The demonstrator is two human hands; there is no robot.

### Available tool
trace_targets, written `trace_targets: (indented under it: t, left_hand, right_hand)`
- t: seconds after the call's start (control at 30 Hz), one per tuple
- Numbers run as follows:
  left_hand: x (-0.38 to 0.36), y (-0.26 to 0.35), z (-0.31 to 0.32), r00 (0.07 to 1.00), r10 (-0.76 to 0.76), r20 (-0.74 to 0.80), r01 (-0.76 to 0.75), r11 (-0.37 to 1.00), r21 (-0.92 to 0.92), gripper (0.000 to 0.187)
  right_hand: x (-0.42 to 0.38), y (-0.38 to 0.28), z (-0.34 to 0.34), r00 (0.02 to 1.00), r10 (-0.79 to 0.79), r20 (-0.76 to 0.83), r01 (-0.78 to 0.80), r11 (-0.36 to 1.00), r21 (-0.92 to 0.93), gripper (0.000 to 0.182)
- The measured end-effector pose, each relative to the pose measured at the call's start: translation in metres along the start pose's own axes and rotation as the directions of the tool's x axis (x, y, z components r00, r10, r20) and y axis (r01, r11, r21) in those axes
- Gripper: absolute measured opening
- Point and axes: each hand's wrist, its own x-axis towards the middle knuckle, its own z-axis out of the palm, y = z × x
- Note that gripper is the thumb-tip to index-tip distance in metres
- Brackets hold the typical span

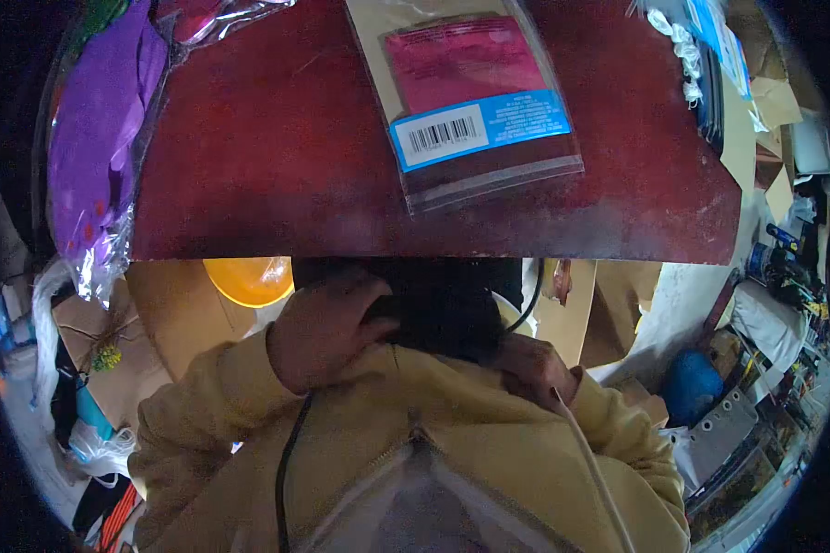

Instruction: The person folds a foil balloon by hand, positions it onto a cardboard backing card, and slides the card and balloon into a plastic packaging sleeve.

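My left hand is at my waist, below the front edge of the dark red table. Its fingers point right over dark cloth on my lap, with a gap between them. The fingertips are lost in shadow. My right hand sits at the hem of my tan jacket, its fingers curled in; what they grip is hidden. A pale cord runs down from beside the right hand. A black cord hangs below my left wrist. Neither hand touches anything on the table.
On the red table lies a clear packet with a pink item and a barcode label. Purple material in plastic is at the left. An orange bowl and cardboard sit beneath. Clutter and a blue round object fill the right.
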Motion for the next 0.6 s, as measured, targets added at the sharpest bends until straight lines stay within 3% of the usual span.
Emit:
trace_targets:
  t: [0.07,0.17,0.2,0.3,0.47,0.6]
  left_hand:
    - [-0.001,-0.009,0.010,0.998,0.023,-0.052,-0.020,0.998,0.063,0.040]
    - [-0.009,-0.017,0.025,0.999,-0.011,0.040,0.018,0.985,-0.171,0.037]
    - [-0.009,-0.014,0.021,0.999,-0.013,0.043,0.020,0.985,-0.170,0.037]
    - [-0.010,0.005,0.000,0.963,0.000,0.268,-0.001,1.000,0.003,0.031]
    - [-0.024,0.001,0.010,0.974,0.129,0.186,-0.150,0.983,0.106,0.026]
    - [-0.028,0.000,0.012,0.972,0.112,0.209,-0.135,0.986,0.098,0.026]
  right_hand:
    - [-0.006,-0.004,0.002,1.000,-0.002,0.023,0.000,0.997,0.079,0.038]
    - [-0.001,-0.027,-0.003,0.984,0.179,0.016,-0.177,0.948,0.266,0.019]
    - [-0.003,-0.027,-0.002,0.984,0.179,0.016,-0.177,0.947,0.269,0.019]
    - [-0.008,-0.027,0.001,0.981,0.173,0.084,-0.181,0.978,0.104,0.024]
    - [0.001,-0.031,0.003,0.951,0.296,0.087,-0.308,0.929,0.204,0.028]
    - [0.005,-0.032,0.005,0.978,0.167,0.125,-0.200,0.922,0.333,0.030]
